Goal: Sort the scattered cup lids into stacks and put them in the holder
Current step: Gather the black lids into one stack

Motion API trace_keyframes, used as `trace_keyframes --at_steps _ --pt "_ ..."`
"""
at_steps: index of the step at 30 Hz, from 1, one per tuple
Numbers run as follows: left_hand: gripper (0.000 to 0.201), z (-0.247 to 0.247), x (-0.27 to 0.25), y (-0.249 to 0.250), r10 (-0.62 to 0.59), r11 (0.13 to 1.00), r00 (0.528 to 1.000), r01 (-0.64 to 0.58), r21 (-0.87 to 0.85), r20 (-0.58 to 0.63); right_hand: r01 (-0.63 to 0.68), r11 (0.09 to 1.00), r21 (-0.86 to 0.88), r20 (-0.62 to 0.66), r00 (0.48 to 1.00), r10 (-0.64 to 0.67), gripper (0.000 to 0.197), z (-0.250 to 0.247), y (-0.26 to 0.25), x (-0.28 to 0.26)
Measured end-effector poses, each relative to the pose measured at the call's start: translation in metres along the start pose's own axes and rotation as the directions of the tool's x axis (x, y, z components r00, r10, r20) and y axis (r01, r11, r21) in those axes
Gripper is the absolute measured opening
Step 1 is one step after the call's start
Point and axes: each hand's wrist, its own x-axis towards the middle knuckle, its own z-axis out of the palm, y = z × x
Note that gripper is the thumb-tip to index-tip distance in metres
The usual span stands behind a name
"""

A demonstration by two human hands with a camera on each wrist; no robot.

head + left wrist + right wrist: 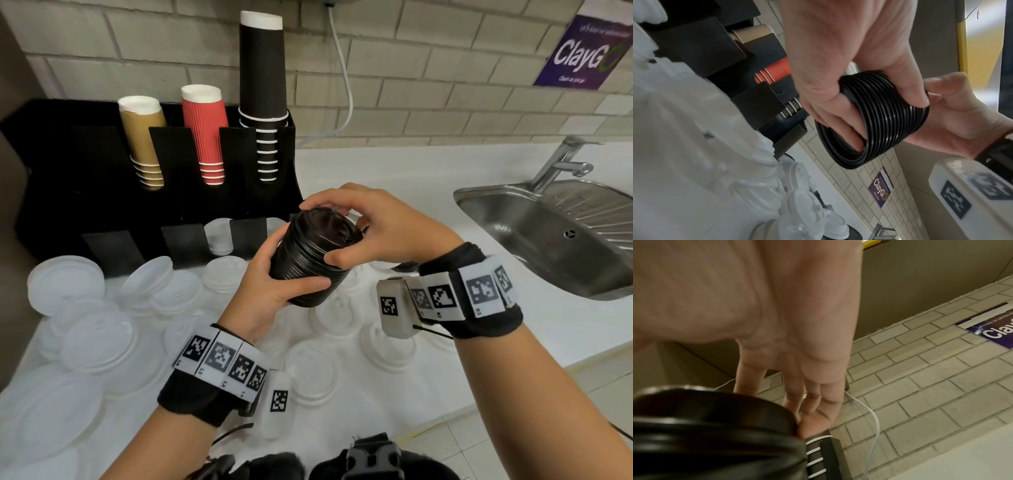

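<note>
Both hands hold a stack of black lids point(310, 258) in the air above the counter point(411, 178), in front of the black holder point(85, 171). The left hand point(270, 291) cups the lower part of the stack, thumb across the ribbed side and, in the left wrist view, fingertips point(856, 142) curled into the open underside. The right hand point(370, 226) arches over the top, fingers curled on the far rim and thumb pressed to the near side, so it pinches the upper lids. The lids look like thin moulded plastic: light, a little springy, glossy and probably slick, and nested only by friction, so the stack will likely shear or fan apart if squeezed at one end. It is best held as now, one hand under the bottom rim and one capping the top, pressing along its axis. White lids point(96, 339) lie scattered on the counter below and some sit in the holder's front slots point(219, 236); which slot is meant for the black stack I cannot tell, since the hands cover that corner.
</note>
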Motion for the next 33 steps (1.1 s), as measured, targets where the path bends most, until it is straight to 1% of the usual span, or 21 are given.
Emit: trace_keyframes --at_steps 3,6,11,16,18,19,21,22,23,24,25,26,27,28,29,30,31,33 --pt "0.091 0.001 0.002 -0.002 0.0 1.0 1.0 0.0 -0.02 -0.003 0.013 1.0 -0.01 -0.025 1.0 -0.013 0.063 0.0 -0.001 -0.002" --pt "0.087 0.002 0.004 -0.002 0.004 0.999 1.0 -0.004 -0.043 -0.005 0.041 0.999 -0.028 -0.039 0.998 -0.042 0.064 0.0 -0.002 -0.002" --pt "0.093 0.002 0.004 0.0 0.018 0.999 1.0 -0.017 -0.034 0.008 0.033 0.998 -0.058 0.004 0.999 -0.033 0.063 -0.002 -0.002 -0.002" --pt "0.088 0.001 0.003 -0.002 0.043 0.997 0.999 -0.042 -0.061 0.005 0.07 0.997 -0.035 0.019 0.997 -0.07 0.064 -0.001 -0.002 0.0" --pt "0.087 0.001 0.004 -0.003 0.041 0.995 0.999 -0.04 -0.093 0.004 0.085 0.996 0.005 0.037 0.996 -0.085 0.065 -0.006 0.0 -0.002" --pt "0.087 0.001 0.005 -0.003 0.043 0.993 0.999 -0.043 -0.106 -0.003 0.071 0.996 0.046 0.011 0.997 -0.072 0.065 -0.011 0.004 -0.004" --pt "0.085 -0.001 0.007 -0.003 0.055 0.991 0.998 -0.058 -0.123 -0.031 0.002 0.986 0.165 -0.138 0.99 0.021 0.054 -0.027 0.02 -0.008" --pt "0.083 -0.001 0.008 -0.003 0.062 0.988 0.997 -0.068 -0.137 -0.046 -0.053 0.973 0.224 -0.223 0.969 0.104 0.046 -0.036 0.034 -0.01" --pt "0.084 -0.002 0.008 -0.003 0.068 0.986 0.996 -0.076 -0.151 -0.057 -0.139 0.957 0.253 -0.28 0.936 0.211 0.038 -0.045 0.049 -0.011" --pt "0.087 -0.003 0.008 -0.003 0.072 0.983 0.995 -0.082 -0.163 -0.063 -0.27 0.933 0.238 -0.295 0.895 0.334 0.033 -0.054 0.067 -0.013" --pt "0.091 -0.005 0.009 -0.002 0.075 0.981 0.995 -0.085 -0.172 -0.064 -0.431 0.886 0.171 -0.269 0.844 0.463 0.033 -0.063 0.085 -0.015" --pt "0.092 -0.006 0.009 -0.003 0.077 0.981 0.995 -0.088 -0.176 -0.066 -0.591 0.806 0.047 -0.217 0.781 0.585 0.037 -0.07 0.104 -0.018" --pt "0.091 -0.007 0.009 -0.003 0.079 0.98 0.994 -0.091 -0.176 -0.071 -0.703 0.703 -0.103 -0.159 0.71 0.686 0.043 -0.074 0.122 -0.021" --pt "0.089 -0.008 0.009 -0.004 0.08 0.98 0.994 -0.092 -0.178 -0.073 -0.755 0.612 -0.237 -0.106 0.646 0.756 0.052 -0.076 0.138 -0.024" --pt "0.088 -0.009 0.008 -0.004 0.079 0.979 0.994 -0.092 -0.18 -0.074 -0.762 0.556 -0.332 -0.061 0.606 0.793 0.061 -0.074 0.149 -0.027" --pt "0.088 -0.009 0.008 -0.004 0.078 0.979 0.994 -0.091 -0.182 -0.076 -0.748 0.544 -0.38 -0.018 0.594 0.804 0.071 -0.071 0.158 -0.029" --pt "0.09 -0.009 0.008 -0.005 0.076 0.979 0.994 -0.089 -0.181 -0.078 -0.729 0.561 -0.393 0.018 0.603 0.797 0.08 -0.066 0.164 -0.029" --pt "0.091 -0.008 0.007 -0.004 0.073 0.98 0.994 -0.086 -0.177 -0.078 -0.684 0.608 -0.402 0.042 0.65 0.759 0.091 -0.054 0.169 -0.025"
